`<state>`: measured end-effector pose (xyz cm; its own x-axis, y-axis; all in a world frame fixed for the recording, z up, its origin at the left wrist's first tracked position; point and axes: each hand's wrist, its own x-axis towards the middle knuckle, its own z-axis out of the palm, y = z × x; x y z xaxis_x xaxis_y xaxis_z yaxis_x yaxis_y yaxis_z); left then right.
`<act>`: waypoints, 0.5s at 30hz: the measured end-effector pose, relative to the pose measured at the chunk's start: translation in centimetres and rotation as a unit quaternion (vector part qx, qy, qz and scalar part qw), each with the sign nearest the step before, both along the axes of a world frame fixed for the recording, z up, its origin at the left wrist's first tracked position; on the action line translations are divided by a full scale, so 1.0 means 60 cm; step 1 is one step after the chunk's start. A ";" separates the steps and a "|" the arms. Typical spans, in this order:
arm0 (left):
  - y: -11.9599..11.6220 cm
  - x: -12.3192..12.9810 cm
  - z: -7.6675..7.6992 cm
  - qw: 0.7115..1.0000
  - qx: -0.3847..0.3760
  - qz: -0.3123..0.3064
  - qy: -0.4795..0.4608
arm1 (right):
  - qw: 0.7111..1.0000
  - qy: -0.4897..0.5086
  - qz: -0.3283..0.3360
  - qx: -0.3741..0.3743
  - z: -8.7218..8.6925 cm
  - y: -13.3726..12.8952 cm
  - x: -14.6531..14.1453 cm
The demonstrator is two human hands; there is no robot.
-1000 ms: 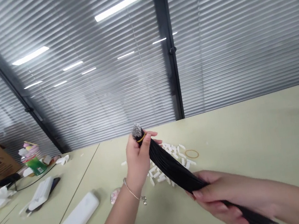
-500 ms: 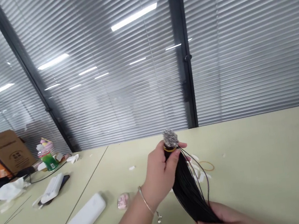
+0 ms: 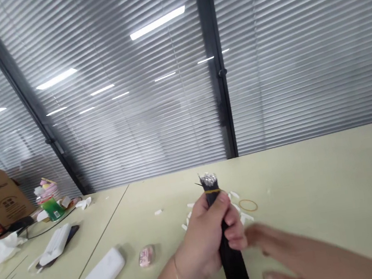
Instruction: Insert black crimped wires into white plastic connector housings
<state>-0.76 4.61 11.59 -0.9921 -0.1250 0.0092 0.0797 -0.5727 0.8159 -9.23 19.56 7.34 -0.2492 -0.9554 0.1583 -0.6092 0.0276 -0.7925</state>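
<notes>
Pale green tables (image 3: 320,170) stand along glass wall with grey blinds (image 3: 301,47). Person's left hand (image 3: 203,234) is closed firmly around 1 bundle of black cords (image 3: 234,267), held upright above table, with 1 yellow rubber band (image 3: 212,191) near its top. Right hand (image 3: 276,256), open and blurred, is just beside it. Small white pieces (image 3: 244,217) and 1 loose rubber band (image 3: 248,205) lie behind.

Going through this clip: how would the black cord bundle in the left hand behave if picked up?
The bundle of black cords would probably flop below the yellow rubber band, being many thin strands tied only near one end. Strands could slip out, since the band seems the only tie. It likely feels light.
</notes>
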 end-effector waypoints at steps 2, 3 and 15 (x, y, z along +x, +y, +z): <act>0.015 0.015 0.008 0.999 -0.004 -0.048 -0.026 | 0.978 0.151 -0.108 -0.091 0.029 0.013 -0.014; 0.023 0.022 0.011 0.997 -0.006 -0.068 -0.044 | 0.958 0.199 -0.145 -0.146 0.041 0.018 -0.018; 0.060 0.037 0.011 0.983 -0.101 -0.066 -0.141 | 0.866 0.352 -0.160 -0.316 0.051 0.020 0.000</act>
